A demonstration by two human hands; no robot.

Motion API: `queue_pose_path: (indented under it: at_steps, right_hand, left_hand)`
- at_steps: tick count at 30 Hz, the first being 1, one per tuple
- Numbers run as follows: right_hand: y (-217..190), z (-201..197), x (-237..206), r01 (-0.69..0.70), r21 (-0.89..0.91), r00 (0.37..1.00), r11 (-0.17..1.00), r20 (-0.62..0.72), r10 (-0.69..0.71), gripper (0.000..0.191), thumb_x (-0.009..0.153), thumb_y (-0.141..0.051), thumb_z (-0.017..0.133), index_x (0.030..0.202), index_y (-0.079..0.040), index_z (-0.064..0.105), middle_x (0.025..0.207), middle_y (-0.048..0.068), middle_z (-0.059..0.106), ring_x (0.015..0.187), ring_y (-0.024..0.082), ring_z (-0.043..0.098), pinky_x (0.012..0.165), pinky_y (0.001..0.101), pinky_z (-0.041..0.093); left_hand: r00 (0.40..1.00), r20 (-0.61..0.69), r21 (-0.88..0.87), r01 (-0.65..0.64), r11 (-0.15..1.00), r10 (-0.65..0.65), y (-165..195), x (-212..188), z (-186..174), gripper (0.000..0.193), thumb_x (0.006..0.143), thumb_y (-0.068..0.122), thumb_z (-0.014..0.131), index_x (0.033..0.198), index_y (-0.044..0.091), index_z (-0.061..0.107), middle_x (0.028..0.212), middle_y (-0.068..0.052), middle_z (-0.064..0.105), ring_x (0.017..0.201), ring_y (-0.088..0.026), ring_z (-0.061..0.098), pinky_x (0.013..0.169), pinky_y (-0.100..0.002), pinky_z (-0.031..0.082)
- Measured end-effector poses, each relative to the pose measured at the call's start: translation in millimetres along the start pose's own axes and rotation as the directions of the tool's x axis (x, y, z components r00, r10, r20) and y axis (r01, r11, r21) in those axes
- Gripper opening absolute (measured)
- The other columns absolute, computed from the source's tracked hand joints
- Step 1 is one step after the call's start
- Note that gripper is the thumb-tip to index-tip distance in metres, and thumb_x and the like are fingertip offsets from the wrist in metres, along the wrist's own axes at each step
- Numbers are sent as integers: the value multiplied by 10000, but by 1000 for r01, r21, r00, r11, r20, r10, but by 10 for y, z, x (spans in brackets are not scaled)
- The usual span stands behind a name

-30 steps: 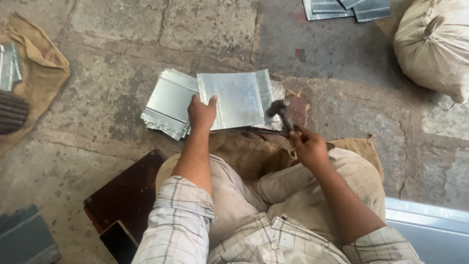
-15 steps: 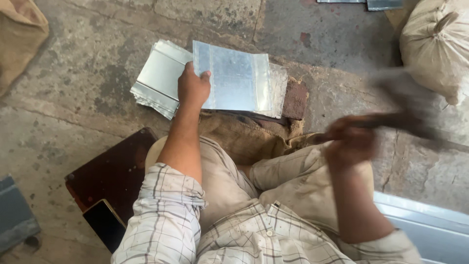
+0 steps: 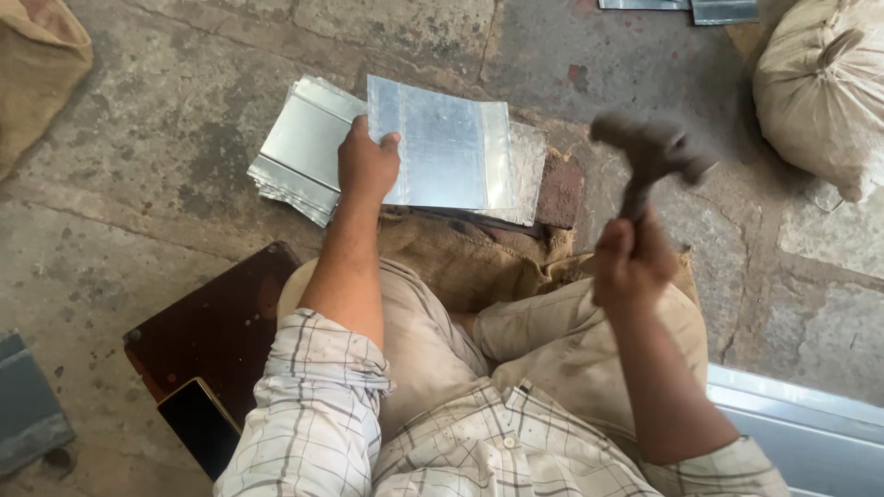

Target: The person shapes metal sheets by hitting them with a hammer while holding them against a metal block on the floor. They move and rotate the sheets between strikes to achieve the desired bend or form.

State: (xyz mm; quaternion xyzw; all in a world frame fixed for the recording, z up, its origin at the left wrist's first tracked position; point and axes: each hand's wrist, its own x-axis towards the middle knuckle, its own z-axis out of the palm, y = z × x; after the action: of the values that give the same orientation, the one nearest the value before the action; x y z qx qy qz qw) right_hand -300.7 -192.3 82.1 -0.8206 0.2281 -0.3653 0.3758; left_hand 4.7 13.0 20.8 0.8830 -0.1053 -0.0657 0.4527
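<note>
My left hand [image 3: 365, 164] presses down on a shiny folded sheet of metal [image 3: 447, 147], thumb on its near left edge. That sheet lies on a dark block [image 3: 558, 191] and partly over a stack of similar metal sheets [image 3: 299, 147] on the stone floor. My right hand [image 3: 631, 262] grips the handle of a hammer [image 3: 652, 152], raised to the right of the sheet with its head blurred by motion. I sit with my knees bent over a piece of brown sacking [image 3: 460, 258].
A dark wooden board [image 3: 216, 331] with a black phone [image 3: 198, 423] on it lies at my left. A full sack [image 3: 820, 87] stands at the upper right, a burlap bag [image 3: 41, 64] at the upper left. A long metal piece [image 3: 801, 423] lies at the lower right.
The hammer went from resting on the sheet's right edge to swinging far right, and now stands raised nearer the sheet. My left hand has stayed on the sheet.
</note>
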Motion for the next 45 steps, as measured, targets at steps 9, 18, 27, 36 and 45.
queue_pose_path:
  at_steps: [9, 18, 27, 36, 45]
  right_hand:
    - [768, 256, -440, -402, -253, 859, 880, 230, 458, 378, 1005, -252, 698, 1284, 2, 664, 660, 42, 662, 544, 118, 583, 514, 298, 477]
    - [486, 187, -173, -425, -181, 867, 887, 198, 456, 201, 1048, -186, 634, 1099, -8, 712, 627, 30, 594, 516, 94, 515, 468, 278, 414]
    - [-38, -175, 627, 183, 258, 981, 949, -112, -159, 246, 1175, -131, 514, 1370, -49, 640, 795, 9, 599, 570, 33, 541, 472, 200, 416]
    - [676, 581, 195, -131, -225, 972, 965, 164, 170, 336, 1033, -231, 675, 1269, 8, 673, 768, 121, 675, 654, 129, 639, 580, 330, 508]
    - [632, 477, 73, -104, -168, 955, 980, 259, 146, 334, 1003, -228, 701, 1226, 20, 702, 756, 137, 673, 624, 139, 615, 584, 303, 499]
  left_hand:
    - [1000, 11, -35, 18, 999, -17, -115, -11, -12, 372, 912, 219, 716, 1191, -2, 608, 1162, -231, 714, 1117, -427, 671, 943, -463, 528]
    - [985, 73, 34, -158, 987, 155, -259, 18, -68, 488, 934, 273, 784, 1229, -62, 587, 1170, -287, 673, 1121, -453, 634, 937, -478, 505]
    - [950, 289, -48, -106, 993, 115, -120, -109, -221, 392, 913, 241, 728, 1226, 16, 661, 1152, -197, 735, 1104, -355, 695, 948, -421, 527]
    - [954, 275, -19, -116, 993, 116, -104, -86, -207, 407, 909, 249, 724, 1236, 18, 651, 1177, -208, 718, 1136, -385, 665, 964, -446, 514]
    - [965, 255, 17, -61, 998, 55, -16, -103, -210, 394, 921, 264, 715, 1213, 6, 656, 1174, -227, 713, 1132, -397, 664, 959, -453, 514]
